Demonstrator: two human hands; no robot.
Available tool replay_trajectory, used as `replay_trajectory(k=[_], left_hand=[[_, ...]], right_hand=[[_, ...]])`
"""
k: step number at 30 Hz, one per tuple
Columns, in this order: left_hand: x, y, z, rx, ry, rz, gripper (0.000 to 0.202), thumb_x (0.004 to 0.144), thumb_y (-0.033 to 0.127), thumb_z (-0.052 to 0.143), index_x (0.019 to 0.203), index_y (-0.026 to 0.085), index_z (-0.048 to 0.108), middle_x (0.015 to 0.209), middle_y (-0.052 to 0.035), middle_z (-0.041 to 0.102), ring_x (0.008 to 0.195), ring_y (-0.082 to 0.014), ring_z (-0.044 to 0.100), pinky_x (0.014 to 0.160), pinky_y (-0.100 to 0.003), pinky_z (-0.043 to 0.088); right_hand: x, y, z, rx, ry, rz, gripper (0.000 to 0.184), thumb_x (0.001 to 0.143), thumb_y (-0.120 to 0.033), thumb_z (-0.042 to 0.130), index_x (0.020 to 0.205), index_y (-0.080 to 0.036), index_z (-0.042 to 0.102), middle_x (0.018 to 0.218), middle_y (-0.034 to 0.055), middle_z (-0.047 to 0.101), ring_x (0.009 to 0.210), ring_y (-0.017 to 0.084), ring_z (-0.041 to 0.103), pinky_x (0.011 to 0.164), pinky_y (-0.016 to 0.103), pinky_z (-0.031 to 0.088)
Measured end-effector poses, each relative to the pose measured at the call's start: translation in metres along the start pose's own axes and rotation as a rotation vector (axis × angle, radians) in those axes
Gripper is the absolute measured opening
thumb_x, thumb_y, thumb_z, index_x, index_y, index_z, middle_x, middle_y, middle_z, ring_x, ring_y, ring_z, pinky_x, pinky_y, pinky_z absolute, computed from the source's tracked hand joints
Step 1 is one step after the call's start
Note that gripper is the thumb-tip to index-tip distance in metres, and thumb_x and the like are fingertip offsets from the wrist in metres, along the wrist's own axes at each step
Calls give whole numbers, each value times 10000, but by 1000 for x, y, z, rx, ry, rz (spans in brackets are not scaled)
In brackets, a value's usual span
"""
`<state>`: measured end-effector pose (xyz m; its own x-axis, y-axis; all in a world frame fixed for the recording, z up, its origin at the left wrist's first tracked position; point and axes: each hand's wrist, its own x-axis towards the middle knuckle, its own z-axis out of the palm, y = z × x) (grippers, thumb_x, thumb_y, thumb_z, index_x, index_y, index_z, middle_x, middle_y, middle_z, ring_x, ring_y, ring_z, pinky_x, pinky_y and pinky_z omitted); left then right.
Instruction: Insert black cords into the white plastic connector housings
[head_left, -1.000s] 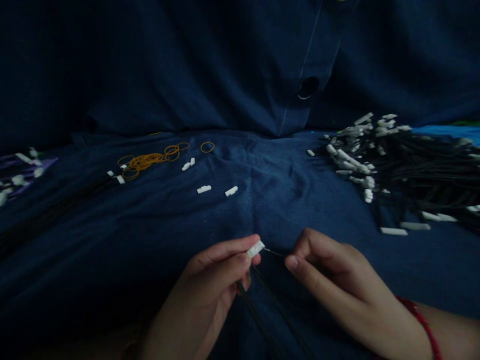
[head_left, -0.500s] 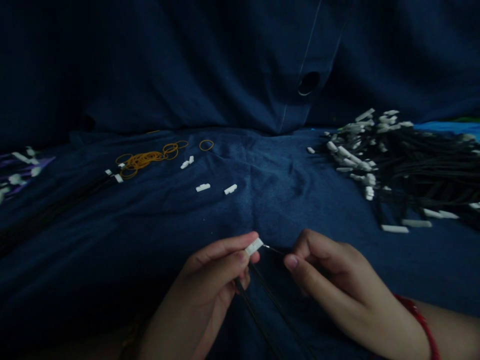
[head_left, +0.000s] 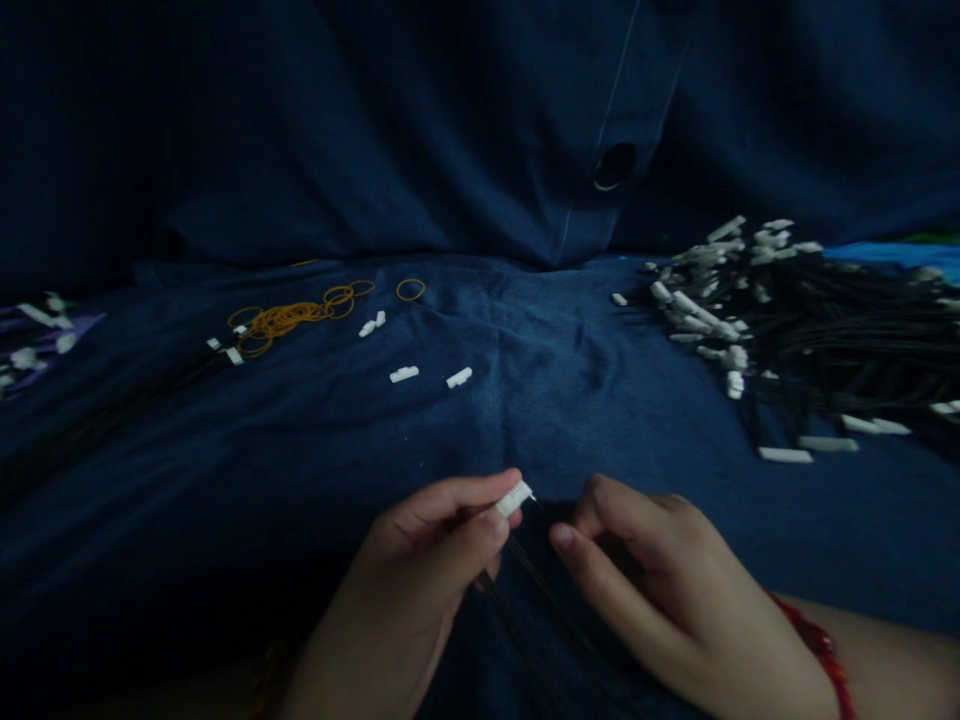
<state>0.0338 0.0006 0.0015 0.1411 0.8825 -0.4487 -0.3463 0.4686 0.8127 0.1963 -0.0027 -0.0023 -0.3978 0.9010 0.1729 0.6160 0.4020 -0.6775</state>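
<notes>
My left hand (head_left: 427, 580) is closed, pinching a small white plastic connector housing (head_left: 514, 497) between thumb and forefinger. Black wires (head_left: 551, 590) hang below it, trailing toward the bottom edge. Just to the right, my right hand (head_left: 645, 570) is closed, with thumb and forefinger on a thin black wire (head_left: 541, 508) that is hard to make out in the dim light. That wire's pale metal end meets the right end of the housing; how deep it sits inside cannot be seen. A red bracelet (head_left: 825, 650) circles my right wrist.
Loose white housings (head_left: 404, 374) lie on the dark blue cloth (head_left: 315, 430), near a heap of orange rubber bands (head_left: 289, 325). A large pile of black wires with white connectors (head_left: 840, 320) spreads at right. A black wire bundle (head_left: 142, 400) and purple-and-white pieces (head_left: 45, 345) are at left.
My right hand has moved left, closer to the connector housing. Less of the wire's metal end shows now at the housing's edge. My left hand has barely moved.
</notes>
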Motion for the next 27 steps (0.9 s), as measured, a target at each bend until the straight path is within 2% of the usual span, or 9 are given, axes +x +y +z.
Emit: replay_trajectory(k=[5, 8, 11, 15, 17, 19, 21, 23, 27], left_hand=[[2, -6, -7, 210, -73, 57, 147, 697, 222, 622, 820, 248, 698, 791, -5, 669, 780, -143, 551, 750, -264, 393], [4, -7, -11, 272, -150, 52, 154, 723, 248, 609, 855, 278, 685, 800, 18, 657, 794, -133, 553, 743, -245, 394], [4, -6, -11, 293, -159, 32, 156, 729, 262, 606, 864, 282, 681, 805, 23, 654, 800, -132, 553, 729, -234, 392], [0, -4, -7, 233, -113, -7, 154, 715, 239, 613, 848, 241, 690, 782, -4, 664, 775, -154, 545, 725, -268, 391], [-2, -2, -5, 148, -93, -16, 146, 700, 221, 618, 822, 221, 698, 746, -13, 664, 748, -156, 538, 709, -273, 393], [-2, 0, -4, 56, -101, -11, 126, 681, 194, 629, 779, 207, 707, 723, -11, 663, 726, -142, 532, 698, -252, 392], [-1, 2, -4, 0, -114, -13, 118, 680, 177, 631, 764, 201, 711, 727, -8, 665, 724, -125, 530, 701, -227, 388], [1, 3, -5, -14, -123, -35, 130, 694, 171, 623, 787, 202, 708, 755, -12, 667, 739, -119, 531, 702, -214, 385], [2, 2, -8, -11, -137, -59, 141, 721, 183, 602, 819, 212, 701, 777, -11, 660, 769, -119, 531, 707, -206, 383]], right_hand=[[0, -3, -2, 14, -26, -17, 141, 839, -191, 421, 707, -161, 460, 555, -44, 453, 494, 52, 419, 484, 184, 287], [0, -2, -2, 9, -34, -28, 154, 850, -183, 403, 722, -156, 484, 584, -28, 472, 522, 62, 437, 509, 196, 296], [-2, -2, 0, -24, -29, -67, 161, 850, -165, 397, 713, -156, 482, 582, -24, 464, 522, 70, 432, 511, 206, 290], [-1, -1, -3, -107, -70, -104, 130, 842, -156, 397, 744, -160, 482, 625, -9, 485, 573, 90, 454, 542, 216, 309], [1, -1, -10, -205, -29, -152, 40, 810, -176, 453, 804, -161, 490, 711, 12, 508, 664, 117, 474, 595, 230, 338], [1, 1, -19, -305, 6, -219, 115, 784, -186, 498, 897, -167, 491, 814, 37, 506, 745, 142, 473, 642, 248, 358], [0, 3, -28, -377, -10, -306, 151, 794, -161, 484, 943, -189, 483, 789, 28, 493, 695, 134, 466, 597, 243, 353], [-1, 6, -36, -411, -64, -353, 123, 804, -116, 444, 872, -205, 494, 679, -1, 480, 571, 111, 449, 505, 229, 314], [-2, 7, -41, -302, -92, -142, 191, 748, -81, 478, 821, -240, 556, 700, -37, 591, 551, 97, 554, 501, 211, 377]])
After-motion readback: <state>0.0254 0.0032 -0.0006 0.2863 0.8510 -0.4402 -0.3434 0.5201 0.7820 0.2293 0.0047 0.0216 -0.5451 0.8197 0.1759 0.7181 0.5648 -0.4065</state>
